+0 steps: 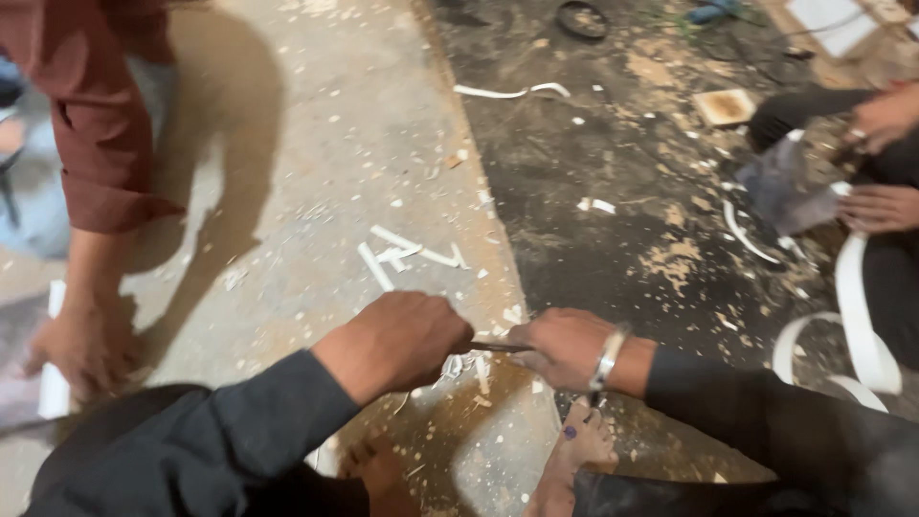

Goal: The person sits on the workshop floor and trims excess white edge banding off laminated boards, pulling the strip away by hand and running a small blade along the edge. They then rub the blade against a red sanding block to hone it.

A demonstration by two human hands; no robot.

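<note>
Floor: pale concrete slab (316,144) at 10 to 12 o'clock, dark dusty ground (613,191) at 1 to 3 o'clock; the boundary runs diagonally from 12 toward 6. Open room mostly on the pale slab at 11 o'clock, littered with small chips.

Left hand (397,340): at 6 o'clock, fist closed around the handle end of a thin dark tool (496,347). Right hand (565,347): just beside it at 5 o'clock, fingers curled, pinching the tool's other end; metal bracelet (607,361) on the wrist. White shavings (466,366) lie directly under the tool.

White strips (412,254): one cluster of several, at centre, apart from the hands. One curled strip (512,92) at 12 o'clock.

White band (855,316): long loop at 3 to 4 o'clock.

Other people: one in a red sleeve (91,124) at 9 o'clock, hand (81,349) on the floor; one at 2 o'clock, two hands (881,163) on a grey sheet (785,187).

One tan square block (725,106) at 1 o'clock. One bare foot (579,440) at 6 o'clock
</note>
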